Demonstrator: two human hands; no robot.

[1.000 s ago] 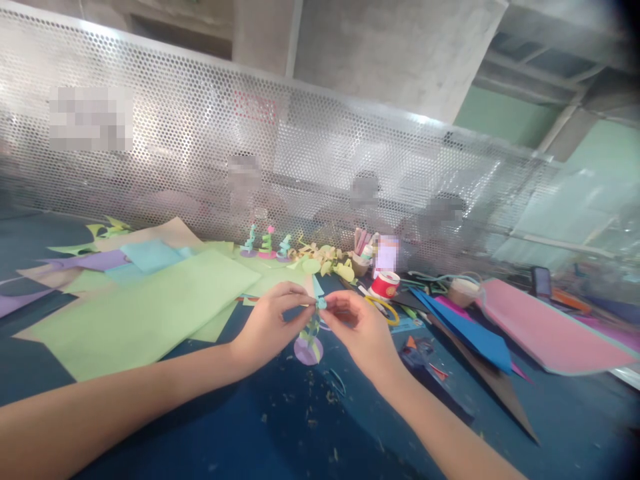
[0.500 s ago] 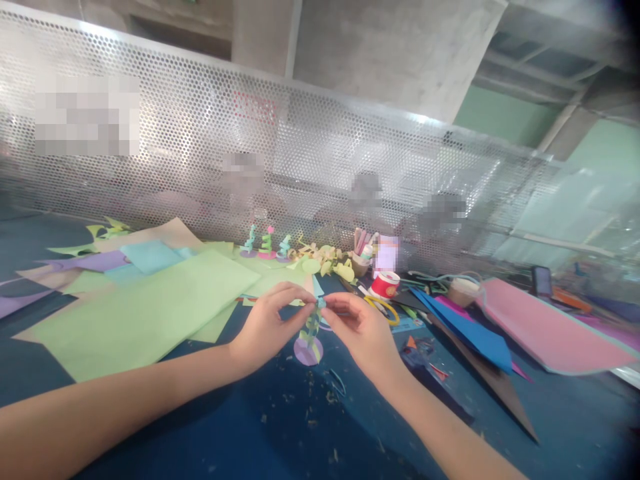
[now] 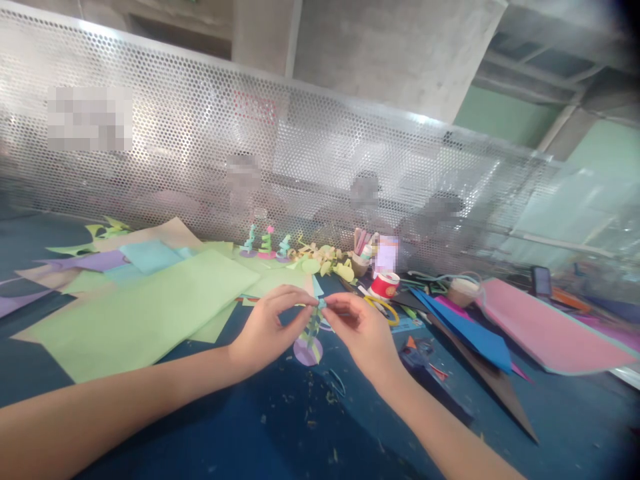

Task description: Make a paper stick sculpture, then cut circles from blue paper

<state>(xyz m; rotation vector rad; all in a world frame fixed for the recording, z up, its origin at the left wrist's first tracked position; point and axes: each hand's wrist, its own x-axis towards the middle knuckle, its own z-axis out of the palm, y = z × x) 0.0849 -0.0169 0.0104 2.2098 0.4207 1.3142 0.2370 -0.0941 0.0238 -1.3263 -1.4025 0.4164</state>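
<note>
A small paper figure (image 3: 312, 331) of folded green and blue strips stands on a purple paper disc (image 3: 306, 352) on the dark blue table (image 3: 280, 427). My left hand (image 3: 267, 330) and my right hand (image 3: 363, 330) meet at its top, fingertips pinching the blue paper tip between them. Both forearms reach in from the bottom edge.
Large green paper sheets (image 3: 145, 310) lie to the left, blue paper (image 3: 470, 333) and a pink sheet (image 3: 545, 327) to the right. Three finished paper figures (image 3: 267, 243), a red cup (image 3: 384, 285), yellow-handled scissors (image 3: 383, 307) and scraps sit behind. A perforated metal screen (image 3: 300, 167) backs the table; people sit beyond it.
My hands have shifted only slightly, fingers working at the top of the paper figure. Nothing else has moved.
</note>
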